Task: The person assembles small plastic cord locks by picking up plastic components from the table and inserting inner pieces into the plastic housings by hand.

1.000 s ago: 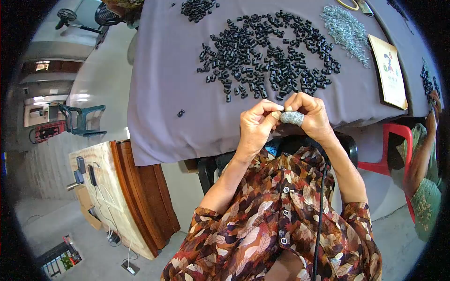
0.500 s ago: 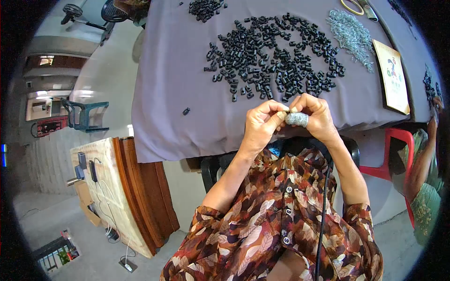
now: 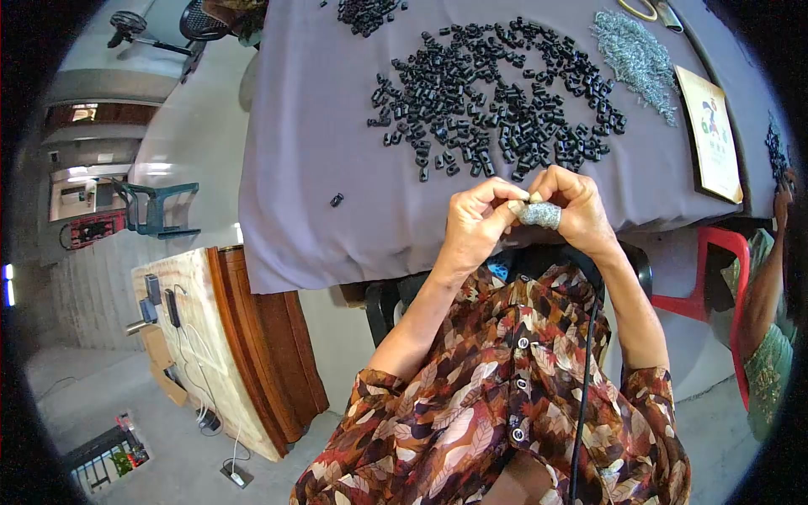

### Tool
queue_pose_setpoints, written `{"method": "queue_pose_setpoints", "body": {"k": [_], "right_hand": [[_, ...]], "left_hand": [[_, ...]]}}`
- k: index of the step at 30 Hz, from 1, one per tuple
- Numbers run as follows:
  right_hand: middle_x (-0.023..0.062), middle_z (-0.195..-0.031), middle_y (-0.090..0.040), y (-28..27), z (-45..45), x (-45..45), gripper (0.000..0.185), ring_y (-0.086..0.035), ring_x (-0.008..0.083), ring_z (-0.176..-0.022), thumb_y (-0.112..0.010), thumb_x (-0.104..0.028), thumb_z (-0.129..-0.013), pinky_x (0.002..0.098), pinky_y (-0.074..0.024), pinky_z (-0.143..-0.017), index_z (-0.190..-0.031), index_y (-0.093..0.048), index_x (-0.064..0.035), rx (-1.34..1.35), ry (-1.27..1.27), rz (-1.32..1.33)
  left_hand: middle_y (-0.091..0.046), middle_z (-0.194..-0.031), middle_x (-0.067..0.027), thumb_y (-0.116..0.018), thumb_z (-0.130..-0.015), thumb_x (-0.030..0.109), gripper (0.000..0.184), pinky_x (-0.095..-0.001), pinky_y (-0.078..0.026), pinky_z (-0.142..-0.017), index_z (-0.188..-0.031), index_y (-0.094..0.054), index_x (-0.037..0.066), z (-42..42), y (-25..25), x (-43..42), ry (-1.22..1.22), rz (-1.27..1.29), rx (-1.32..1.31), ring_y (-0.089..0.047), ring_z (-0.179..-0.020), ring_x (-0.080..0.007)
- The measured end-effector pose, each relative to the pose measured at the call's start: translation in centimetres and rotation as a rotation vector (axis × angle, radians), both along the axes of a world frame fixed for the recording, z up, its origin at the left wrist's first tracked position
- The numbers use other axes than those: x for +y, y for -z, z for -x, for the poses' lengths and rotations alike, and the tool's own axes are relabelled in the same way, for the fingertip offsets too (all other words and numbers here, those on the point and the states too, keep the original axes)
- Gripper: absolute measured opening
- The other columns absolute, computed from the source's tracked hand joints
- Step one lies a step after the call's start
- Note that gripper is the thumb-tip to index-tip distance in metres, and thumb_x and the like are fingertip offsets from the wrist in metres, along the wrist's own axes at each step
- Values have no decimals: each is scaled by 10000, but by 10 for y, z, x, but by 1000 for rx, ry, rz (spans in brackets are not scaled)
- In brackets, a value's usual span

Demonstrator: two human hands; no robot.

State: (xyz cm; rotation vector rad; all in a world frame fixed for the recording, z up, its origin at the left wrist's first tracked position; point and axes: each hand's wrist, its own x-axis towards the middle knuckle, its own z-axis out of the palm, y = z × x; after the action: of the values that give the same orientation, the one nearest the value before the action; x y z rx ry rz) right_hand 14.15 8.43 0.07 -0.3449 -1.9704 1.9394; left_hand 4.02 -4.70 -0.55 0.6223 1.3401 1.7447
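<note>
My left hand and my right hand meet at the front edge of the cloth-covered table. Thumb and fingers of both are pinched together at one spot, where a tiny dark item shows between the fingertips, too small to make out. A grey wrapping covers a finger of my right hand. Just beyond my hands spreads a large heap of small black pieces. A pile of small clear or silvery pieces lies to its right.
One black piece lies apart on the left. A booklet and scissors handles are at the right. A co-worker's arm reaches in beside a red chair. A wooden cabinet stands at left.
Both hands stay pinched together, with only slight finger movement. The whole view has shifted a little, so the table and hands appear slightly farther right.
</note>
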Motion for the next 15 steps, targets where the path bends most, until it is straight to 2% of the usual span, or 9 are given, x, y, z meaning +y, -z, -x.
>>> {"method": "queue_pose_setpoints", "body": {"k": [3, 6, 9, 15], "right_hand": [[-35, -710, -540, 1, -1, -3, 140, -462, 19, -642, -687, -80, -771, 193, -392, -550, -794, -561, -24, -50, 10, 157], [-27, -721, -539, -10, -2, -3, 167, -465, 27, -656, -685, -78, -763, 196, -398, -566, -896, -607, -15, -162, -42, -8], [-23, -710, -534, -11, 0, -4, 237, -468, 41, -643, -685, -70, -747, 206, -401, -567, -970, -623, -20, -91, -50, -199], [6, -696, -541, -11, 1, -5, 220, -482, 73, -617, -681, -75, -732, 236, -409, -556, -938, -623, -26, -96, -14, -287]], "left_hand": [[-593, -838, -18, -574, -841, 11, 98, -173, -430, -542, -937, -589, 16, 3, 2, -1, 31, -26, -112, -523, -669, -45], [-587, -838, -25, -584, -839, 35, 194, -167, -432, -542, -1012, -497, 40, 3, -3, 0, 14, -55, -172, -530, -675, -48], [-584, -840, -26, -588, -838, 43, 200, -162, -426, -537, -1011, -488, 38, 6, -2, 0, 23, -35, -189, -526, -659, -47], [-608, -845, -42, -582, -841, 35, 197, -160, -423, -528, -1021, -502, 32, 8, 1, 0, 51, -20, -221, -531, -640, -47]]}}
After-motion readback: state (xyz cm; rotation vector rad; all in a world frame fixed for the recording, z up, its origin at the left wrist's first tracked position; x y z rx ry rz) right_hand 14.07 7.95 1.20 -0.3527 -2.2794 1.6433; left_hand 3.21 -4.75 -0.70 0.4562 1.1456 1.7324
